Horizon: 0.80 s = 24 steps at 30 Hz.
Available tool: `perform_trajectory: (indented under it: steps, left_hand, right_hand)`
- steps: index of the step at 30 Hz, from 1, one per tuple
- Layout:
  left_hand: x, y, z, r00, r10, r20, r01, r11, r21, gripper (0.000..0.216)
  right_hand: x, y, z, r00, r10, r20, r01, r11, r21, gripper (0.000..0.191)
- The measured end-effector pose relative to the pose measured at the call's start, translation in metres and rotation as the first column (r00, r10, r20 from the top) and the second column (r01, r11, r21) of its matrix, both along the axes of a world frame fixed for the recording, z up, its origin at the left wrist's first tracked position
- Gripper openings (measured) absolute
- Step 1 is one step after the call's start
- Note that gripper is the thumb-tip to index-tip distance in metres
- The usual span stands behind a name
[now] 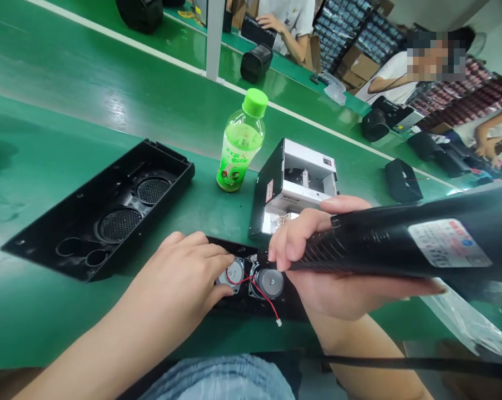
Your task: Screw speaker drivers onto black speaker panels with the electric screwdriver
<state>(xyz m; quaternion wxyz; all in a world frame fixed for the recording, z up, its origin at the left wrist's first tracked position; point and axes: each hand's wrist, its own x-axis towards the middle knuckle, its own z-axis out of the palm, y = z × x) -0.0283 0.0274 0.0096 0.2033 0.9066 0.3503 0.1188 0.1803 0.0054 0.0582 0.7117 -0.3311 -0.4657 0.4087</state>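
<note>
My right hand [313,250] is wrapped round a black electric screwdriver [371,236] with a white label, its tip pointing left and down at the right-hand speaker driver [269,282]. Whether the tip touches a screw is hard to see. With thumb and fingers, my left hand [192,272] grips the other round speaker driver [234,273]. Both drivers sit in a black speaker housing [286,308], partly hidden by my hands. A red wire [269,303] runs across them and ends in a small white plug [279,322].
Another black housing [78,200] with two mesh grilles lies at the left. A green-capped bottle [240,141] and a black-and-white screw feeder [294,183] stand behind my hands. Clear plastic [463,316] lies at the right. Co-workers sit across the green table [88,105].
</note>
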Motion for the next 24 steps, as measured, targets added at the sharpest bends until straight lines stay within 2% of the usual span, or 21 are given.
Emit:
perform_trajectory:
  steps: [5,13,17,20,24]
  left_hand:
    - [-0.001,0.003,-0.001,1.0,-0.02,-0.022,0.02,1.0,-0.021,0.023]
    - [-0.003,0.004,-0.006,0.997,-0.055,0.049,0.053,0.998,0.039,0.024]
    - [-0.002,0.003,-0.007,0.998,-0.045,0.053,0.043,0.999,0.032,0.027]
    - [0.0,0.004,-0.006,1.0,-0.025,0.018,0.025,1.0,0.003,0.027]
    - [0.003,0.007,0.002,0.996,-0.024,-0.081,0.018,0.998,-0.068,0.023]
  right_hand:
    - [0.001,0.001,-0.001,1.0,0.015,0.009,-0.015,1.0,-0.011,0.062]
    - [-0.002,0.007,-0.006,0.999,0.054,0.003,-0.054,0.998,-0.015,0.066]
    - [-0.008,0.007,-0.011,1.0,0.027,0.007,-0.027,0.999,0.045,0.066]
    - [-0.01,0.011,-0.02,0.999,0.05,0.02,-0.052,0.994,0.092,0.064]
    - [-0.009,0.02,-0.03,0.988,0.145,0.051,-0.15,0.981,0.12,0.068]
